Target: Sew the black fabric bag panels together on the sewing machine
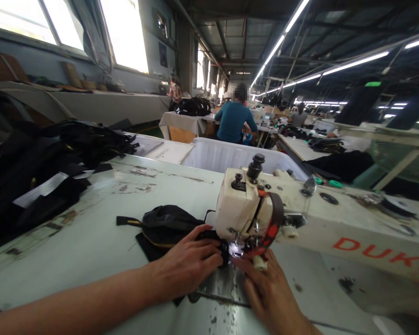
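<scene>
A black fabric piece point(171, 221) with a thin yellow edge and a short strap lies on the table to the left of the sewing machine head point(235, 204). My left hand point(192, 256) is closed over its near end, fingertips close beside the lit needle area. My right hand point(270, 293) rests on the right of the metal needle plate point(223, 286), its fingers stretched toward the presser foot point(236, 251). Some of those fingertips are hidden behind the machine's front parts. No fabric shows in my right hand.
A pile of black fabric pieces point(49, 163) covers the table's left side. Behind the machine stands a white plastic bin point(209, 156). The machine arm point(335, 232) stretches off to the right. Farther back, a person in a teal top point(234, 121) sits at another table.
</scene>
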The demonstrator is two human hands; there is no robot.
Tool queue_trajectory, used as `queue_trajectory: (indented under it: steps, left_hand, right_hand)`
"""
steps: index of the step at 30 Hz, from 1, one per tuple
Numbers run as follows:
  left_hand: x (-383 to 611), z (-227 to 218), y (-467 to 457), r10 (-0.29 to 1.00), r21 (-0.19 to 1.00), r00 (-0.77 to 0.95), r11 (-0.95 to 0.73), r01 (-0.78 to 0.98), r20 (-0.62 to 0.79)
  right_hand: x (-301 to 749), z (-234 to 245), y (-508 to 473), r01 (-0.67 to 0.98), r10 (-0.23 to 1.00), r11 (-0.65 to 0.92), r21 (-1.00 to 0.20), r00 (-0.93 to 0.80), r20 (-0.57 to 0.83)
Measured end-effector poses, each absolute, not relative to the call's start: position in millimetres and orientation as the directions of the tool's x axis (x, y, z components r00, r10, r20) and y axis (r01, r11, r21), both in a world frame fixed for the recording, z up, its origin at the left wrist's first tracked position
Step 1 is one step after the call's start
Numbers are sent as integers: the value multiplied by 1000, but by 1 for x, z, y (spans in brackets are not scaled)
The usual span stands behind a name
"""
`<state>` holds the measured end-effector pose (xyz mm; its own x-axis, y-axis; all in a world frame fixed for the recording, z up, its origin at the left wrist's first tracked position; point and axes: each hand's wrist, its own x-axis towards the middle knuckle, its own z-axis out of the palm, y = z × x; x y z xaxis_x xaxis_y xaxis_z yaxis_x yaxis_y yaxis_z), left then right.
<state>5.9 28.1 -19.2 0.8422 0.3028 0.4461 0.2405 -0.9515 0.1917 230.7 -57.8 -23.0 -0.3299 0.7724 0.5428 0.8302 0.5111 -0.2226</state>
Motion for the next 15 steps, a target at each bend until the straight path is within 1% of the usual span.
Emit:
queue_trajectory:
  steps: [3, 5, 7, 12, 15]
  left_hand:
    - [6, -20, 28, 273, 158, 849, -961, 225, 453]
    - [6, -21, 27, 260, 132, 837, -966, 224, 482]
    - [7, -22, 27, 267, 125, 818, -964, 236, 510]
    - [8, -21, 28, 305, 179, 829, -952, 249, 469]
    - [8, -21, 29, 307, 182, 834, -951, 250, 458]
  right_hand:
    - [227, -22, -58, 793, 735, 588, -159, -442, 513]
    - [226, -23, -57, 792, 740, 596, -134, -478, 473]
    - [225, -24, -55, 789, 739, 602, -125, -490, 462]
    - [222, -27, -52, 799, 718, 592, -105, -464, 520]
    - [221, -28, -50, 803, 696, 591, -78, -459, 551]
